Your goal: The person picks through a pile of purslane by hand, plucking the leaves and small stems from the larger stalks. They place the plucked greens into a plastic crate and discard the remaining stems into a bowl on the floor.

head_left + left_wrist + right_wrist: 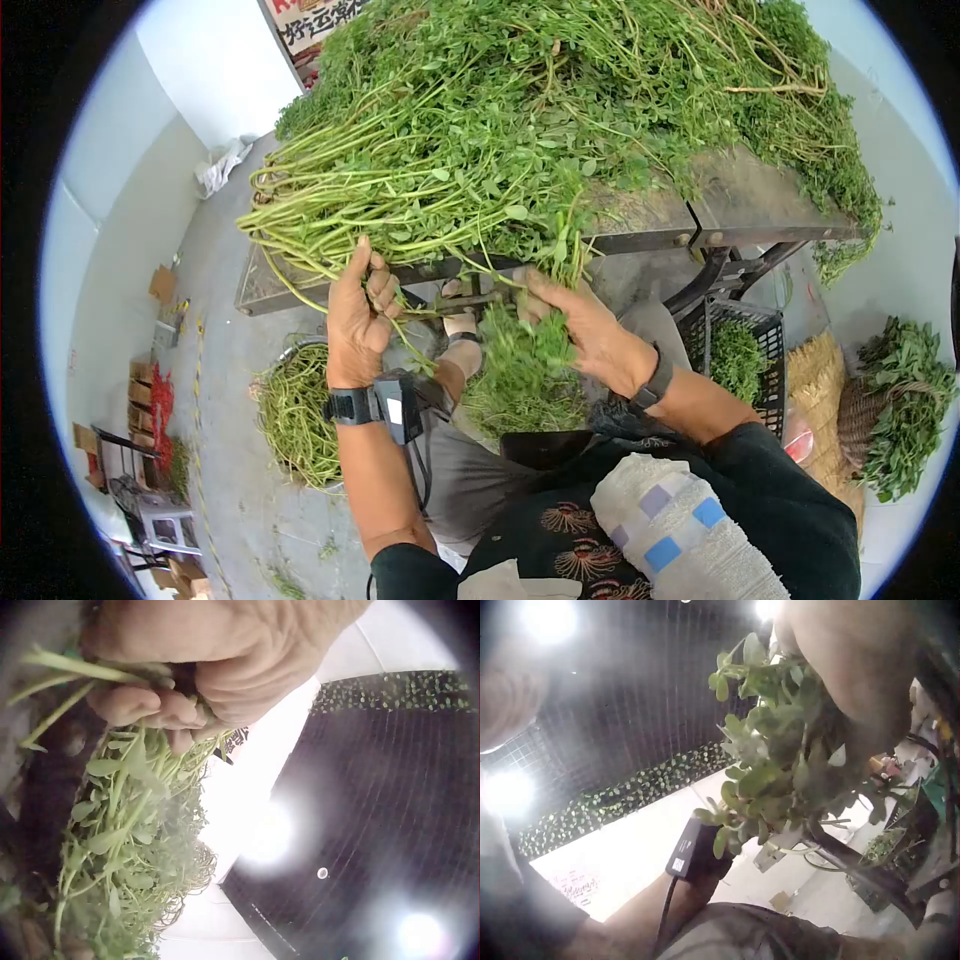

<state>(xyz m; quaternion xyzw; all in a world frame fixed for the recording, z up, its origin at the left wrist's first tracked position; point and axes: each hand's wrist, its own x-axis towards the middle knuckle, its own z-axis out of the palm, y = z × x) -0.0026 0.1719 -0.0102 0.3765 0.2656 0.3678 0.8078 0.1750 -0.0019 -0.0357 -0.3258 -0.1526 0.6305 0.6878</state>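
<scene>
Green heap [500, 130]: leafy stems piled on the dark tabletop [650, 212], pale stalk ends bunched at the near left edge
Left hand [358, 320]: fingers curled round a few thin stems [82, 667], in front of the table's near edge, just beside the stalk ends
Right hand [590, 325]: fingers bent in toward the thumb, gripping a leafy bunch [525, 345]
Leafy bunch: hanging below the right fingers, blurred in the head view, over more greens lower down
Basin [325, 487]: on the floor, left of the legs, full of long stems
Black crate [771, 340]: under the table's right side, holding greens
Woven basket [857, 425]: right of the crate, dark leaves beside it
</scene>
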